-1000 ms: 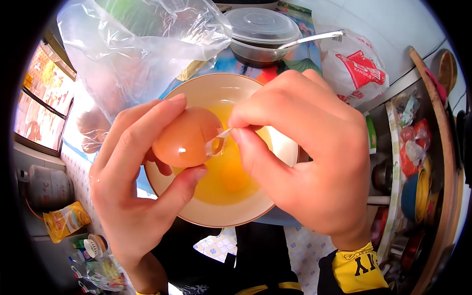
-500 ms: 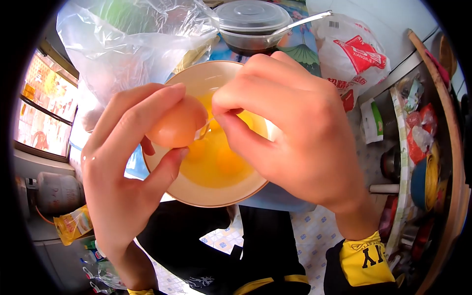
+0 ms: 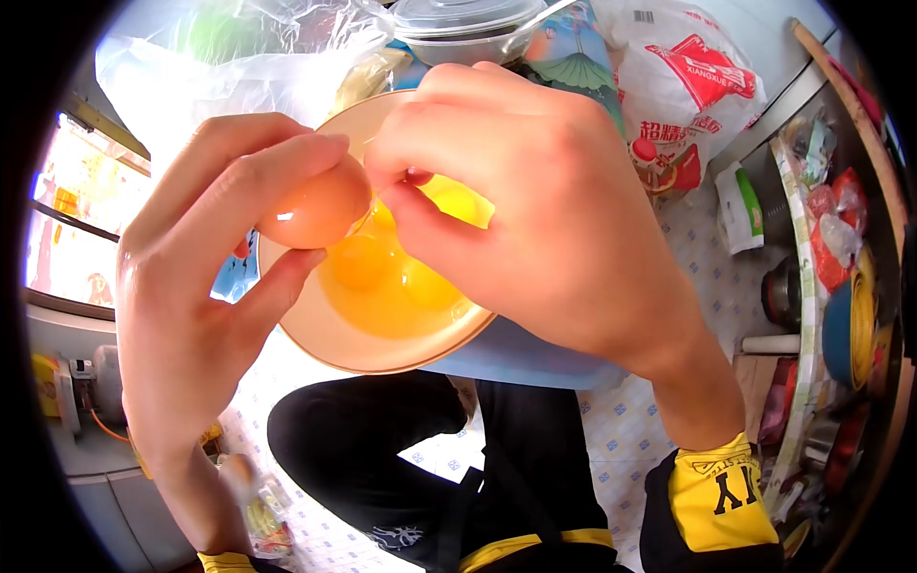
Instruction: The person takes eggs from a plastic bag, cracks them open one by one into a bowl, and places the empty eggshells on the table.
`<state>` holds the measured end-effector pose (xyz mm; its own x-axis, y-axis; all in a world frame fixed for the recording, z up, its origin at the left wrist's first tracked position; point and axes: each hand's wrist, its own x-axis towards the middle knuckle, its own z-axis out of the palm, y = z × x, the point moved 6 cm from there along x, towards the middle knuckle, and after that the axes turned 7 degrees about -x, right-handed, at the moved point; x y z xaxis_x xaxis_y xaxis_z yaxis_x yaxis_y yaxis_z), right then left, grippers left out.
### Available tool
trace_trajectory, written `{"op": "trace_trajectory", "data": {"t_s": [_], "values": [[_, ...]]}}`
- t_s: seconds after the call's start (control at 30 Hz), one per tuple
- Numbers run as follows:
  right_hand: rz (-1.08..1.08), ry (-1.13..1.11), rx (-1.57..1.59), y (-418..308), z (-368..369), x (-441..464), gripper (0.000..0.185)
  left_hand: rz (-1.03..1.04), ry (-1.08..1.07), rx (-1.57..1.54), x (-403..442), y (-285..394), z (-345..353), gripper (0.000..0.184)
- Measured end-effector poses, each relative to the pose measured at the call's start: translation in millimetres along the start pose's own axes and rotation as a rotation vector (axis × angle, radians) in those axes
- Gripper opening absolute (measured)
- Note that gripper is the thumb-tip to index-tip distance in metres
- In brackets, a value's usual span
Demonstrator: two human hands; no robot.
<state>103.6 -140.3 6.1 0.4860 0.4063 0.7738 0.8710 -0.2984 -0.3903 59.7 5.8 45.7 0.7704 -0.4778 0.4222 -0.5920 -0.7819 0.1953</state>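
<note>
My left hand [image 3: 196, 234] holds a brown egg [image 3: 317, 205] by its sides, between thumb and fingers, above the left part of a cream bowl [image 3: 320, 346]. A thin pale edge shows at the egg's right end, where its shell is broken. My right hand [image 3: 554, 210] is closed in a pinch beside that end; whatever its fingertips grip is hidden. Several raw egg yolks [image 3: 428, 286] lie in clear egg white in the bowl below both hands. The right hand covers the bowl's right side.
Behind the bowl stand a lidded clear container [image 3: 468, 19] with a spoon handle across it and a clear plastic bag [image 3: 229, 57]. A white and red printed bag [image 3: 688, 95] is at the back right. Shelves [image 3: 802, 315] with kitchenware line the right side.
The bowl and both hands appear further left and higher in view, as the camera view has shifted. My right fingertips are closer to the egg, which is still in my left hand.
</note>
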Motion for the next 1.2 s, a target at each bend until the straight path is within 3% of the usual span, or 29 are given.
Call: {"op": "trace_trajectory", "data": {"t_s": [0.5, 0.87, 1.2], "values": [[-0.006, 0.079, 0.047, 1, 0, 0, 0.004, 0.057, -0.073, 0.102, 7, 13, -9, 0.051], [0.013, 0.132, 0.083, 7, -4, 4, 0.007, -0.104, -0.078, -0.03, 2, 2, -12, 0.054], [0.182, 0.124, 0.088, 20, -18, 8, 0.008, -0.033, -0.068, -0.047, 1, 5, -11, 0.055]]}}
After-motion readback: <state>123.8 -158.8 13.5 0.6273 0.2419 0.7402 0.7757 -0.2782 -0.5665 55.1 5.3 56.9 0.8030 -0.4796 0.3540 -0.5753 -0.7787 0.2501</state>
